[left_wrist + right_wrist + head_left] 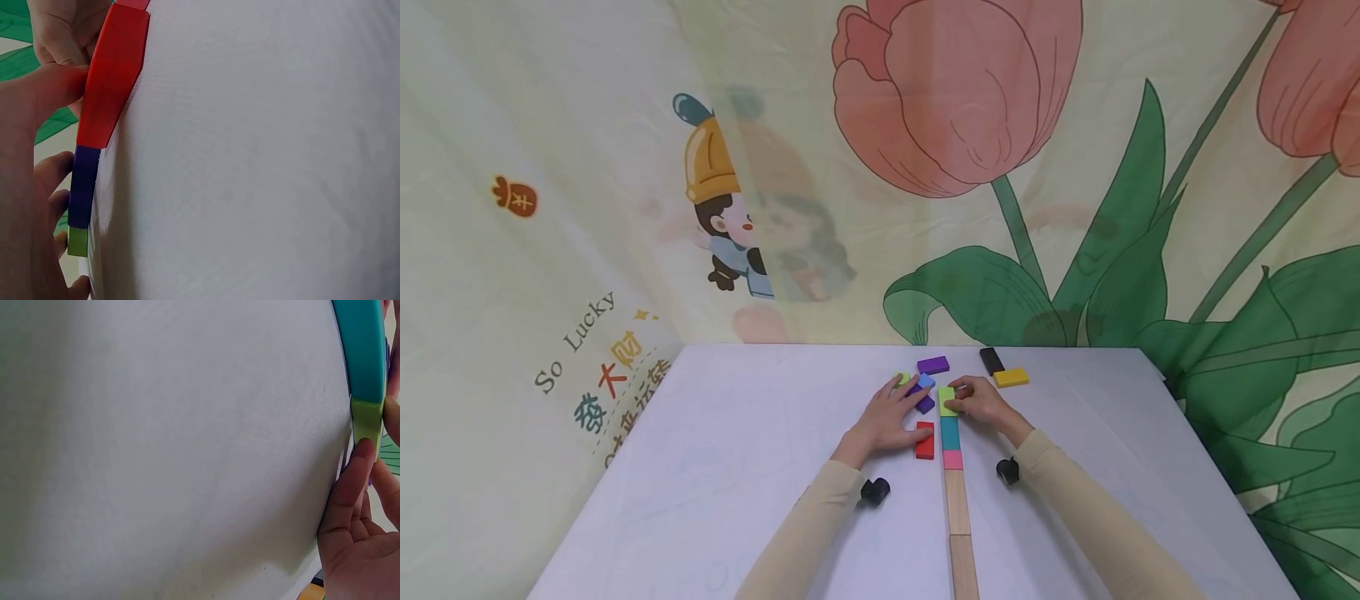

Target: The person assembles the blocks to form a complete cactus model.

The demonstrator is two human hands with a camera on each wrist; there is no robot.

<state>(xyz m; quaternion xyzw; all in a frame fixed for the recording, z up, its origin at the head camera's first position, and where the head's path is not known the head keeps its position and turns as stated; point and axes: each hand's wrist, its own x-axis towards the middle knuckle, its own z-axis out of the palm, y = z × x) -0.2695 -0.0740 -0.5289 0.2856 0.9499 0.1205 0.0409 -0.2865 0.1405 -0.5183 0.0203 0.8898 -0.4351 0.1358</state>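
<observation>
A row of blocks runs away from me in the head view: wooden blocks (957,502), then pink (952,460), teal (951,433) and lime green (946,393) at the far end. My right hand (988,404) pinches that lime green block between thumb and fingers; in the right wrist view the block (367,419) meets the teal block's end. Left of the row, my left hand (882,419) spreads its fingers over loose blocks. Its thumb touches the red block (925,450), and the fingers reach over a dark purple block (926,405), a blue block (927,381) and another green one (903,378).
Farther back lies a purple block (933,365). A black block (992,360) and a yellow block (1011,377) lie beyond the right hand, near the far edge of the white table (737,433). A printed cloth (805,167) hangs behind.
</observation>
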